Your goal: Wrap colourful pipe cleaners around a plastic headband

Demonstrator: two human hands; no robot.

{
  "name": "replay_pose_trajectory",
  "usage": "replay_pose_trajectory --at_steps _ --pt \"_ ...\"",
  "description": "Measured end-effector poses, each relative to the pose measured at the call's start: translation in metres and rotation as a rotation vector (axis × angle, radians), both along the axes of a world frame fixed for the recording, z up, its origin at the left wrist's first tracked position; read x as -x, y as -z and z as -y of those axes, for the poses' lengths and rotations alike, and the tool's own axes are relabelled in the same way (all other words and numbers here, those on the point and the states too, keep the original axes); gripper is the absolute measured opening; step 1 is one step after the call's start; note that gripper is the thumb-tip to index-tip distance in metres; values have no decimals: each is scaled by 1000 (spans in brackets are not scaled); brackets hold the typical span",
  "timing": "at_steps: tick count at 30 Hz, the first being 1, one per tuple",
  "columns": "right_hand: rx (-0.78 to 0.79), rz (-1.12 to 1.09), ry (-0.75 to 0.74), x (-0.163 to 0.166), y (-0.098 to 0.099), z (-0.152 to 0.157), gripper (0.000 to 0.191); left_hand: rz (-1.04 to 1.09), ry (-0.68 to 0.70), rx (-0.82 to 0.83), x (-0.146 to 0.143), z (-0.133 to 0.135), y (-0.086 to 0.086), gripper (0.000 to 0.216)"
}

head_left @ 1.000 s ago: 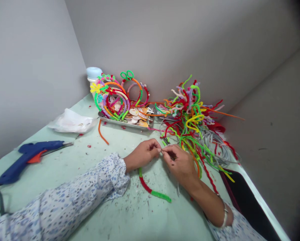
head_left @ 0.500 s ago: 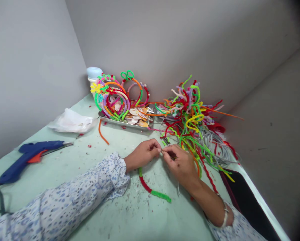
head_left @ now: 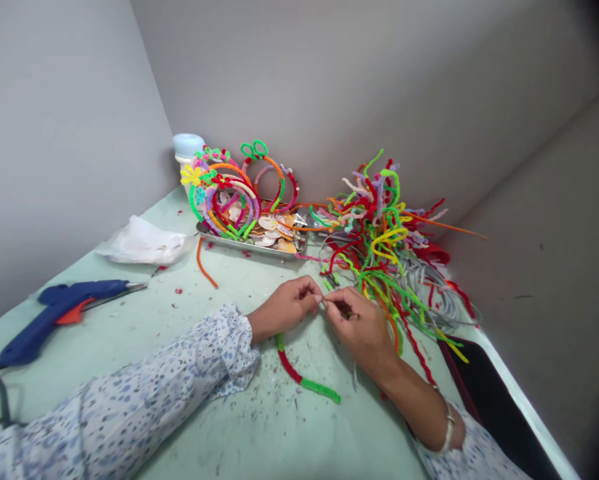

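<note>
My left hand (head_left: 285, 308) and my right hand (head_left: 360, 329) meet at the middle of the pale green table (head_left: 129, 333), fingertips pinched together on the end of a thin hoop. That hoop (head_left: 304, 377) curves under my hands, wrapped in red and green pipe cleaner. Both hands are closed in a pinch on it. A loose heap of coloured pipe cleaners (head_left: 379, 240) lies just beyond my right hand, over a bundle of bare grey hoops (head_left: 429, 293).
A metal tray (head_left: 244, 243) at the back holds finished wrapped hoops (head_left: 229, 193) and paper discs. A blue glue gun (head_left: 54, 313) lies at the left, a crumpled plastic bag (head_left: 142, 243) behind it. An orange pipe cleaner (head_left: 203, 265) lies loose. Grey walls close the corner.
</note>
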State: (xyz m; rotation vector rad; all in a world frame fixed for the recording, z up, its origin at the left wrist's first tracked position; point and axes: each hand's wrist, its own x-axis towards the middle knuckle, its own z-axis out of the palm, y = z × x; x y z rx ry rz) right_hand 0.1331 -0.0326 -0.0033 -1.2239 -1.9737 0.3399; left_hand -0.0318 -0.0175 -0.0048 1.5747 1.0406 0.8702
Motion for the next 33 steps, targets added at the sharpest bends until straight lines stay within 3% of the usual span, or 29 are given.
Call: replay_pose_trajectory --at_steps 11,27,33 --pt "97 -94 21 1 4 -2 9 31 -7 19 -1 -1 2 13" --pt "91 -32 43 0 1 1 3 11 3 17 -1 0 1 11" --pt "102 -118 36 0 4 -2 4 -7 12 10 0 0 0 15"
